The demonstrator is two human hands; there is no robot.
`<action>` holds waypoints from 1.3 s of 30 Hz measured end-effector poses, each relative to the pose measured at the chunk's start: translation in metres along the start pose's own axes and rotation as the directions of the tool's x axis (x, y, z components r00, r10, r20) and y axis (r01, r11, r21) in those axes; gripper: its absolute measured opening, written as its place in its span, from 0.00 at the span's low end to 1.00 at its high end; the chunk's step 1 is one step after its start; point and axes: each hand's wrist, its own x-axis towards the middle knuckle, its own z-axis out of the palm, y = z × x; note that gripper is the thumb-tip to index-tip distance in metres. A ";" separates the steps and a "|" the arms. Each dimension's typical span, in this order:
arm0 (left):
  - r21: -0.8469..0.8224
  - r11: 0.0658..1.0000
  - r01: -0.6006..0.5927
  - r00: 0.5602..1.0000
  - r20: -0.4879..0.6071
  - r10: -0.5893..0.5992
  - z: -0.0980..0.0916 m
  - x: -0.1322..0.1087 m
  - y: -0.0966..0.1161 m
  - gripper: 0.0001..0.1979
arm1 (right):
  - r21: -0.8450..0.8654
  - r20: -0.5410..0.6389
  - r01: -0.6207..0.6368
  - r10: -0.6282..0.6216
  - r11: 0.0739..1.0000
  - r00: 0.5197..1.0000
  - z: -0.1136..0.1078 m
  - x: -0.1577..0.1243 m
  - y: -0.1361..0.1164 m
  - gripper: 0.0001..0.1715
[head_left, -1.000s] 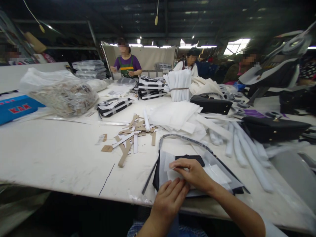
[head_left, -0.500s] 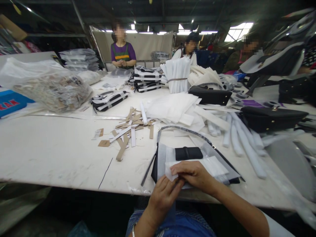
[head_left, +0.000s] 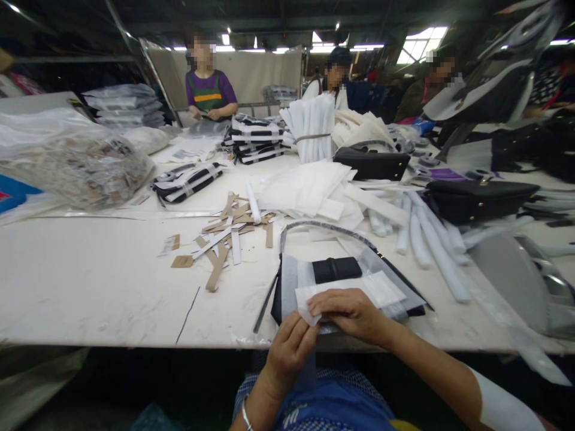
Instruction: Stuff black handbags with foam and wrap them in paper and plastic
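Note:
A black handbag (head_left: 341,270) lies flat at the table's near edge, partly wrapped in clear plastic, its wrapped strap (head_left: 323,228) arching behind it. A white foam sheet (head_left: 359,291) lies across the bag. My right hand (head_left: 348,312) rests on the sheet's near left corner, fingers curled and pinching it. My left hand (head_left: 290,350) comes up from below the table edge, fingers closed at the same corner of the sheet.
Cardboard and white paper strips (head_left: 227,234) litter the table (head_left: 90,281) left of the bag. White foam sheets (head_left: 309,188), rolled foam tubes (head_left: 426,239), two more black bags (head_left: 476,200) and a bag of scraps (head_left: 76,167) lie beyond. Other people stand at the far side.
The view has tilted down and both my hands have drawn back toward the table's near edge, pulling the white sheet's corner with them.

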 end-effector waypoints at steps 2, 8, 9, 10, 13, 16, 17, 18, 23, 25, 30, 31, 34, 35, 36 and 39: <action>-0.010 1.000 0.003 1.000 -0.023 -0.003 0.003 -0.004 -0.001 0.09 | 0.004 0.012 0.027 -0.027 1.000 1.000 0.000 0.000 -0.002 0.18; -0.045 0.999 0.029 0.995 -0.098 -0.033 0.010 -0.016 -0.003 0.08 | -0.027 0.039 0.107 -0.105 0.994 0.994 0.001 -0.004 -0.002 0.17; -0.050 0.998 0.035 0.994 -0.105 -0.040 0.010 -0.016 -0.003 0.09 | -0.039 0.038 0.115 -0.113 0.993 0.993 0.001 -0.005 -0.001 0.17; -0.054 0.998 0.043 0.993 -0.108 -0.049 0.011 -0.017 -0.003 0.09 | -0.054 0.039 0.122 -0.120 0.991 0.992 0.001 -0.006 0.000 0.18; -0.060 0.995 0.081 0.991 -0.104 -0.087 0.012 -0.017 -0.002 0.13 | -0.104 0.074 0.156 -0.149 0.982 0.986 0.001 -0.007 0.000 0.18; -0.067 0.993 0.097 0.991 -0.087 -0.102 0.013 -0.016 -0.001 0.17 | -0.126 0.115 0.205 -0.191 0.971 0.975 0.001 -0.008 0.000 0.19; -0.071 0.993 0.093 0.992 -0.080 -0.098 0.013 -0.015 -0.001 0.18 | -0.130 0.121 0.224 -0.209 0.966 0.970 0.002 -0.009 -0.001 0.19; -0.075 0.993 0.087 0.993 -0.073 -0.093 0.012 -0.015 -0.001 0.19 | -0.137 0.128 0.243 -0.226 0.960 0.966 0.002 -0.009 -0.001 0.19; -0.112 0.992 0.060 0.998 -0.019 -0.062 0.008 -0.012 -0.003 0.20 | -0.223 0.163 0.305 -0.273 0.926 0.948 0.003 -0.010 -0.004 0.16; -0.109 0.993 0.047 0.999 0.028 -0.044 0.005 -0.010 -0.002 0.20 | -0.259 0.172 0.307 -0.269 0.916 0.948 0.003 -0.011 -0.008 0.16; 0.010 0.999 0.030 0.998 0.057 -0.031 0.002 -0.011 0.002 0.19 | -0.228 0.136 0.203 -0.175 0.952 0.975 -0.001 -0.012 -0.021 0.10; 0.024 0.999 0.033 0.997 0.062 -0.035 0.002 -0.012 0.002 0.19 | -0.244 0.081 0.153 -0.137 0.958 0.987 -0.003 -0.010 -0.022 0.10; 0.047 0.999 0.019 0.996 0.086 -0.023 0.001 -0.013 0.002 0.19 | -0.407 -0.127 -0.039 -0.014 0.912 0.992 -0.011 0.004 -0.012 0.11; 0.054 0.999 0.007 0.996 0.091 -0.012 0.000 -0.013 0.001 0.19 | -0.475 -0.151 -0.103 0.035 0.874 0.988 -0.012 0.011 -0.006 0.11; 0.060 0.998 -0.004 0.996 0.093 -0.002 0.000 -0.013 0.001 0.20 | -0.537 -0.130 -0.163 0.109 0.828 0.985 -0.014 0.019 0.001 0.12; 0.074 0.997 -0.016 0.996 0.086 0.010 0.000 -0.011 -0.001 0.20 | -0.658 0.068 -0.236 0.369 0.715 0.927 -0.013 0.043 0.023 0.18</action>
